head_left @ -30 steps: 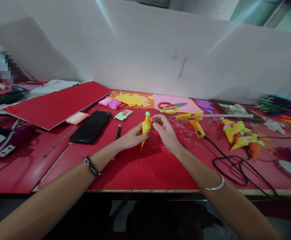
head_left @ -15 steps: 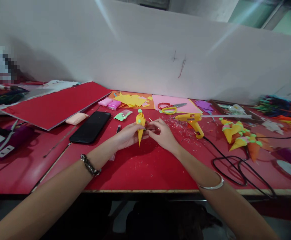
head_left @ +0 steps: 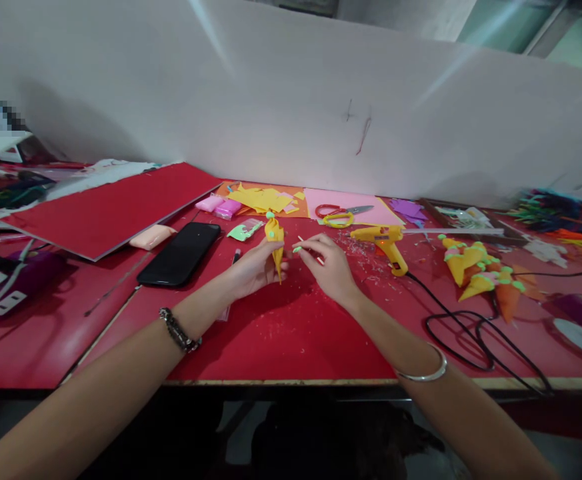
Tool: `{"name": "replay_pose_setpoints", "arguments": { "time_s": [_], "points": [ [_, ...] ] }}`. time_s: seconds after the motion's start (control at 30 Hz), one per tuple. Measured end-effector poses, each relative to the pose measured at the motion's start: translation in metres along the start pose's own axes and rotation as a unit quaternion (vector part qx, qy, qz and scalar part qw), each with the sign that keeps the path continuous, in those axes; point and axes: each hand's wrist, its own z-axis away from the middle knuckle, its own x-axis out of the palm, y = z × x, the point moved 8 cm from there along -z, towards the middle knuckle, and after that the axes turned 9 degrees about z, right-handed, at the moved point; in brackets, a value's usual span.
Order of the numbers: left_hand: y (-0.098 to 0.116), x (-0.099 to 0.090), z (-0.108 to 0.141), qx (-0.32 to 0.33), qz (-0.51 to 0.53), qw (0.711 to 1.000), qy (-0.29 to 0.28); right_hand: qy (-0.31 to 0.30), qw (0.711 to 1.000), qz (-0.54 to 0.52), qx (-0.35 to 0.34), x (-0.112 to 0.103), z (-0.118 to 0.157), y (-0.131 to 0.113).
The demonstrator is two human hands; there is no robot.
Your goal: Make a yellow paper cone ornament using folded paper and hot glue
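A small yellow cone figure (head_left: 274,230) stands upright, point down, in the fingers of my left hand (head_left: 251,272). Green dabs show on its tip and front. To its right, my right hand (head_left: 335,272) pinches a thin white stick (head_left: 311,249). A tiny green lump (head_left: 297,249) is at those fingertips, apart from the cone. Behind the left hand lies a flat packet of green clay (head_left: 245,230). A dark pen (head_left: 237,255) is partly hidden by that hand.
A yellow glue gun (head_left: 378,235) lies to the right, its black cord (head_left: 458,317) looping forward. Several finished cone figures (head_left: 463,260) lie beyond it. Scissors (head_left: 338,217) rest on pink paper at the back. A black phone (head_left: 181,253) and a red board (head_left: 115,207) are on the left.
My hands have moved apart. The left has shifted slightly left with the cone, and the right has drawn back to the right, showing the green lump at its fingertips.
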Motion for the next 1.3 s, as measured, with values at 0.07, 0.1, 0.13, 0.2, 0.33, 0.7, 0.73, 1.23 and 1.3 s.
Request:
{"name": "replay_pose_setpoints", "arguments": {
  "time_s": [0.07, 0.1, 0.13, 0.2, 0.33, 0.7, 0.73, 1.23, 1.3],
  "points": [
    [0.004, 0.001, 0.001, 0.024, -0.016, 1.000, -0.011, -0.004, 1.000, 0.000, 0.003, 0.000, 0.000, 0.000],
    [0.005, 0.003, 0.001, 0.033, -0.027, 0.999, -0.018, -0.008, 1.000, -0.003, 0.004, 0.001, 0.000, 0.000],
    [0.005, 0.004, 0.002, 0.039, -0.039, 0.998, -0.022, -0.011, 1.000, -0.009, 0.003, 0.002, 0.000, 0.000],
    [0.005, 0.005, 0.003, 0.043, -0.063, 0.997, -0.015, -0.016, 1.000, -0.015, -0.002, 0.003, 0.001, -0.002],
    [-0.002, 0.003, 0.004, 0.016, -0.116, 0.993, 0.013, -0.014, 0.999, -0.008, -0.031, 0.002, 0.003, -0.011],
    [-0.001, 0.000, 0.001, 0.039, -0.129, 0.991, 0.000, 0.021, 0.999, -0.016, -0.026, -0.003, 0.005, -0.017],
    [0.000, -0.001, 0.000, 0.042, -0.126, 0.991, 0.002, 0.024, 0.999, -0.019, -0.021, -0.004, 0.005, -0.016],
    [0.000, -0.003, -0.002, 0.049, -0.127, 0.991, 0.001, 0.010, 0.999, 0.012, -0.047, -0.004, 0.003, -0.020],
    [0.000, -0.002, -0.002, 0.055, -0.130, 0.990, 0.006, 0.008, 0.999, 0.019, -0.045, -0.003, 0.002, -0.019]
  ]
}}
